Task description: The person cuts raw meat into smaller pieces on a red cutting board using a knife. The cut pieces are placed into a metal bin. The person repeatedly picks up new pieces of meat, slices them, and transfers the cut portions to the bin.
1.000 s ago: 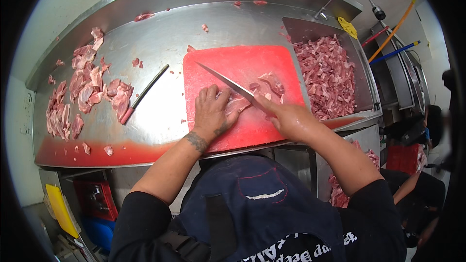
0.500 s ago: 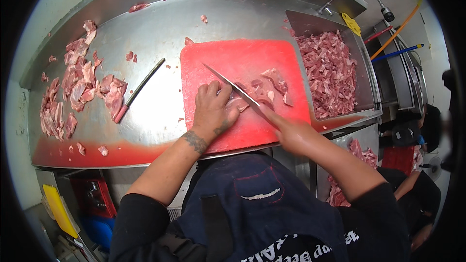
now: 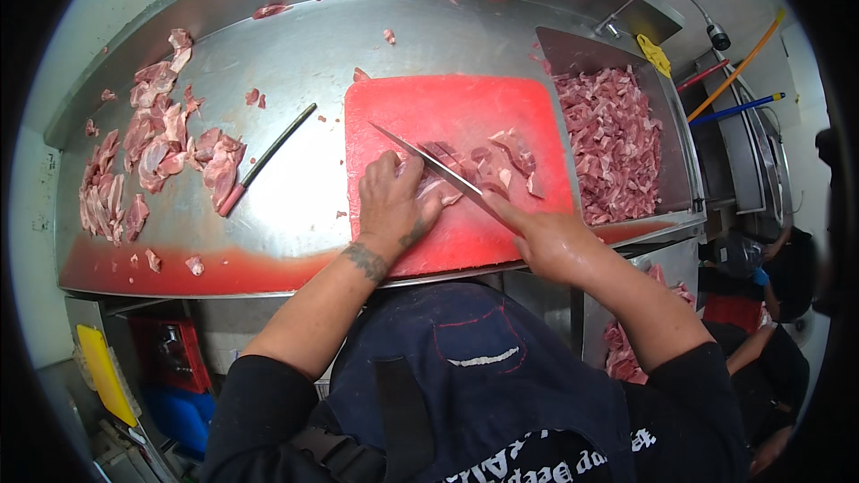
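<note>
My right hand (image 3: 548, 240) is closed round the handle of a long kitchen knife (image 3: 438, 167), its blade slanting up and left across the red cutting board (image 3: 447, 103). With curled fingers, my left hand (image 3: 391, 199) presses on a piece of raw meat (image 3: 438, 190) at the blade's near side; part of that piece is hidden under the hand and knife. Several cut meat pieces (image 3: 513, 150) lie on the board just right of the blade.
Large raw meat pieces (image 3: 161, 139) lie on the steel table (image 3: 295, 63) at left, beside a sharpening rod (image 3: 273, 156). Right of the board stands a steel bin (image 3: 573, 43) of diced meat (image 3: 613, 143). A flexible lamp (image 3: 716, 34) arches behind it. Another person's arm (image 3: 750, 349) shows at lower right.
The whole view has shifted slightly, so the table and board sit a little further right. The blade has changed angle slightly over the meat; both hands keep their hold.
</note>
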`<act>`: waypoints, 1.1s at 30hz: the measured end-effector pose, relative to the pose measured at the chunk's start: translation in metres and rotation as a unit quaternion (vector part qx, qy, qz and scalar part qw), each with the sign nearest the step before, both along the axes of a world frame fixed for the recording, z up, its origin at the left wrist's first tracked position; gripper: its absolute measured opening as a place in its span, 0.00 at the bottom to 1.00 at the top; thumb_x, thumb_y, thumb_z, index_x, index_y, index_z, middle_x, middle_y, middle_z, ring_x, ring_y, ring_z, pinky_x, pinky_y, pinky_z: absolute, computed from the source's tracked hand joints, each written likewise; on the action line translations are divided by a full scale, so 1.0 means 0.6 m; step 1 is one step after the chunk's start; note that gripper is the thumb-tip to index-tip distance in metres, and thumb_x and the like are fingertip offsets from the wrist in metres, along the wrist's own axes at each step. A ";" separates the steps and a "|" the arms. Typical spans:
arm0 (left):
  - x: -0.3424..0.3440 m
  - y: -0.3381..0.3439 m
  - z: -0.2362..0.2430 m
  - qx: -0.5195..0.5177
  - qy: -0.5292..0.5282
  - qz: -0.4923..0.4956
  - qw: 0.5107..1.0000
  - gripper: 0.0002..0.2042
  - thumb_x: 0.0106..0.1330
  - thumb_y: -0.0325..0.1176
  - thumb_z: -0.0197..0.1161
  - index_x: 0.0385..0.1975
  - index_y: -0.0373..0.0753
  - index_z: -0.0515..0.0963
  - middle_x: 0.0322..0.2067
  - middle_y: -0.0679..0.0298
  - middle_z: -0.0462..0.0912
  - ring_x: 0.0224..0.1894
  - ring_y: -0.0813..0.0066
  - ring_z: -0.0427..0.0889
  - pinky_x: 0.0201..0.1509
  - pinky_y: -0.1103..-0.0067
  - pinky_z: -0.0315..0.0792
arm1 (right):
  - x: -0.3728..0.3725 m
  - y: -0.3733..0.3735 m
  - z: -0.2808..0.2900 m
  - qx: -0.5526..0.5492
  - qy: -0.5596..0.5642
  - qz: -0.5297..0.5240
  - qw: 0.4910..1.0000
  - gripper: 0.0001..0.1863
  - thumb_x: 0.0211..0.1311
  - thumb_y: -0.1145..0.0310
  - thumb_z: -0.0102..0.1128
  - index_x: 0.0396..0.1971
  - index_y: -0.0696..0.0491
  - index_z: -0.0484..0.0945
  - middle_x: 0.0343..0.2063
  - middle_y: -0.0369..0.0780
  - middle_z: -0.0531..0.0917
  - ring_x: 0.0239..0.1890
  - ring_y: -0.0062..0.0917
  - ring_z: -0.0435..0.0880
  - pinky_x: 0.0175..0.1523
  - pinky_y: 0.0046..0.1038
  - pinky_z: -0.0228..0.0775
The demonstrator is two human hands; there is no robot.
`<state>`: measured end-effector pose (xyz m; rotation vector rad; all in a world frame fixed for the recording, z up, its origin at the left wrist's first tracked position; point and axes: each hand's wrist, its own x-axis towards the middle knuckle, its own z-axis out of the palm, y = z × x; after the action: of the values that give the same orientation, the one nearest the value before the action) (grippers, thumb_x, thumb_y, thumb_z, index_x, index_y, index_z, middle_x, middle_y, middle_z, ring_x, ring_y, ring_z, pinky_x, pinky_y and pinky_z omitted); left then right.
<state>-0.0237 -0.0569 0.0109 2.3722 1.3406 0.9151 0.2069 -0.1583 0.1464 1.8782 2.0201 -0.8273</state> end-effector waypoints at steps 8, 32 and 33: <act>-0.001 0.008 -0.012 0.008 -0.003 -0.034 0.999 0.23 0.57 0.42 0.73 0.52 0.40 0.81 0.47 0.51 0.76 0.50 0.48 0.76 0.53 0.56 0.71 | 0.008 -0.038 0.004 -0.042 0.022 -0.049 0.998 0.43 0.73 0.71 0.55 0.85 0.36 0.52 0.50 0.58 0.87 0.47 0.57 0.87 0.52 0.53 0.79; -0.002 0.077 0.007 -0.010 0.020 -0.254 0.967 0.31 0.53 0.32 0.74 0.61 0.38 0.80 0.61 0.43 0.75 0.62 0.41 0.76 0.67 0.55 0.73 | 0.318 -0.081 -0.078 0.263 -0.061 -0.317 0.909 0.46 0.74 0.63 0.61 0.84 0.21 0.47 0.49 0.58 0.88 0.51 0.55 0.89 0.59 0.49 0.80; 0.009 0.093 0.003 -0.013 0.013 -0.262 0.965 0.30 0.54 0.32 0.73 0.61 0.38 0.80 0.62 0.43 0.75 0.62 0.40 0.76 0.68 0.55 0.73 | 0.297 -0.088 -0.071 0.233 -0.029 -0.297 0.926 0.46 0.75 0.63 0.61 0.84 0.21 0.47 0.48 0.59 0.88 0.51 0.55 0.89 0.59 0.49 0.80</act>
<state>-0.0181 -0.0009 0.0129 2.5299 0.6593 0.7014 0.3850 -0.2111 0.1041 2.8220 1.7205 -0.4074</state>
